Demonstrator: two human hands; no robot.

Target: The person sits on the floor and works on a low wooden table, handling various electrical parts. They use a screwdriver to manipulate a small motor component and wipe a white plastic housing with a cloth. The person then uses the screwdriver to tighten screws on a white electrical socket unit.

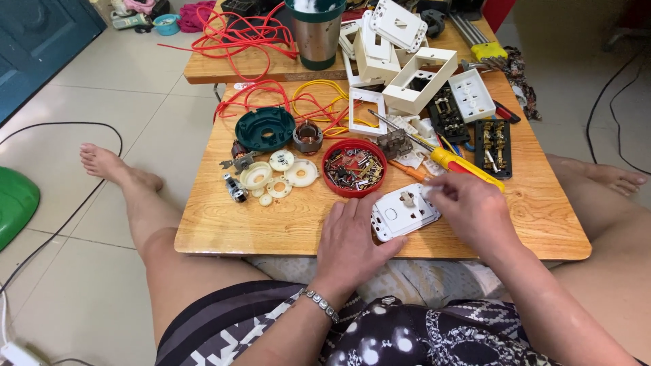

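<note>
A white switch-and-socket plate point(401, 213) lies near the front edge of a low wooden table point(271, 224). My left hand point(352, 240) rests flat on the table and holds the plate's left end with thumb and fingers. My right hand point(475, 207) pinches at the plate's right end; whether a small part sits between its fingertips is hidden. A red round lid point(354, 167) full of screws and small metal parts stands just behind the plate. A yellow-handled screwdriver point(464, 167) lies behind my right hand.
White plastic discs point(285, 173), a green round housing point(265, 128) and a small motor coil point(308, 136) lie at the left. Red and yellow wires point(308, 102), white socket boxes point(420, 81), black socket backs point(493, 144) and a steel tumbler point(314, 37) crowd the back. My bare legs flank the table.
</note>
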